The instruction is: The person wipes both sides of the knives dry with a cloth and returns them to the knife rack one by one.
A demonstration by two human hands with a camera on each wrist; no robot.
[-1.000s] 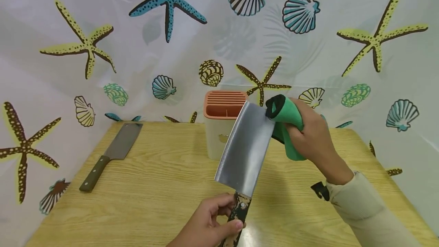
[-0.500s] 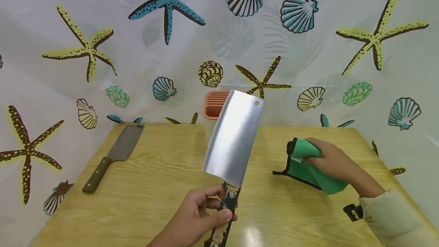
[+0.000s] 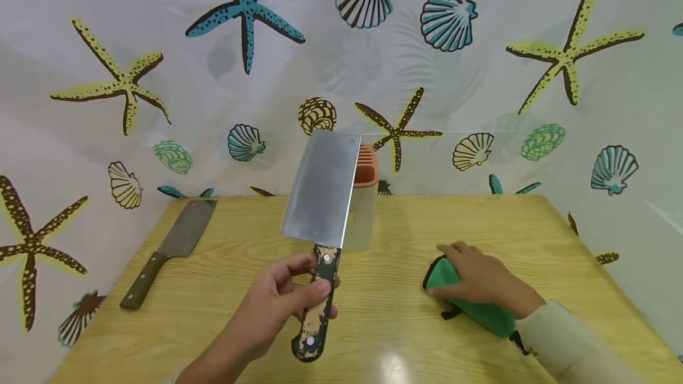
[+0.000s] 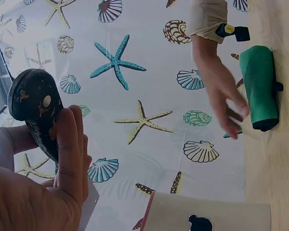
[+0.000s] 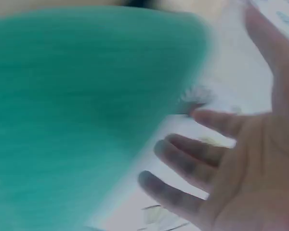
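A cleaver (image 3: 322, 188) with a worn black-and-tan handle stands upright in my left hand (image 3: 269, 298), thumb and fingers curled round the handle. The left wrist view shows the handle's butt end (image 4: 36, 96) above the fingers. On the table at the right lies a rolled green cloth (image 3: 480, 313) with black edging. My right hand (image 3: 480, 280) is just above the cloth, its fingers spread. In the left wrist view a gap shows between that hand and the cloth (image 4: 259, 82); the right wrist view has the fingers (image 5: 183, 163) loose with nothing in them.
A second cleaver (image 3: 187, 230) with an olive handle lies on the wooden table (image 3: 229, 319) at the left. Behind the raised blade stands a cream knife block (image 3: 363, 224) with an orange top, partly hidden. A patterned curtain (image 3: 299, 76) hangs round the table's back and sides.
My right hand has come away from the blade, lowered the cloth to the table and let go of it. My left hand has moved left with the cleaver, its blade turning.
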